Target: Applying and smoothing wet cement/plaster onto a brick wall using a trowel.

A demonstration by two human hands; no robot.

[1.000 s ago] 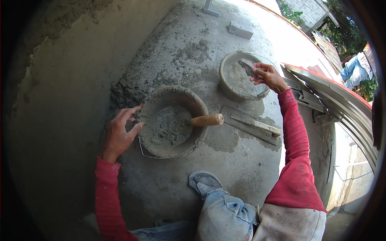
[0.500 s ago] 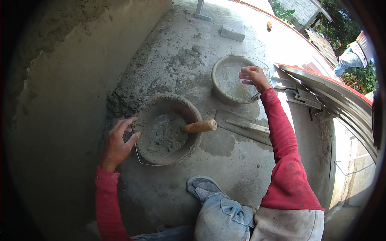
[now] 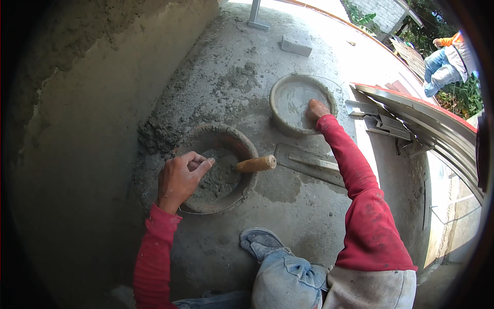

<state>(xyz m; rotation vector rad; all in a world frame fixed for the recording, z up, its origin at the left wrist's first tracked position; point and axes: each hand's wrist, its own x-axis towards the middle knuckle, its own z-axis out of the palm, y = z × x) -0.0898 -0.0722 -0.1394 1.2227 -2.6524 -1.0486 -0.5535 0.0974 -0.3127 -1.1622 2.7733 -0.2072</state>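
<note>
A mortar-caked bucket (image 3: 246,144) stands on the floor with grey wet mortar (image 3: 222,180) inside. The wooden handle (image 3: 257,164) of a tool sticks out over its right rim; the tool's other end is hidden. My left hand (image 3: 180,180) is over the bucket's left side, thumb and fingers pinched together; whatever they hold, if anything, does not show. Farther right is a second bucket (image 3: 276,105) of cloudy water (image 3: 296,100). My right hand (image 3: 317,110) reaches down into it, its fingers hidden.
A flat tool with a long pale grip (image 3: 314,161) lies on the floor beside my right forearm. A concrete block (image 3: 296,45) and a metal post (image 3: 254,15) are farther off. Metal channels (image 3: 391,126) lie at right. A wall rises at left; another person (image 3: 445,67) is at far right.
My right hand has gone down from above the water into the bucket. My left hand has left the mortar bucket's rim, moving right over it, its spread fingers now closed together.
</note>
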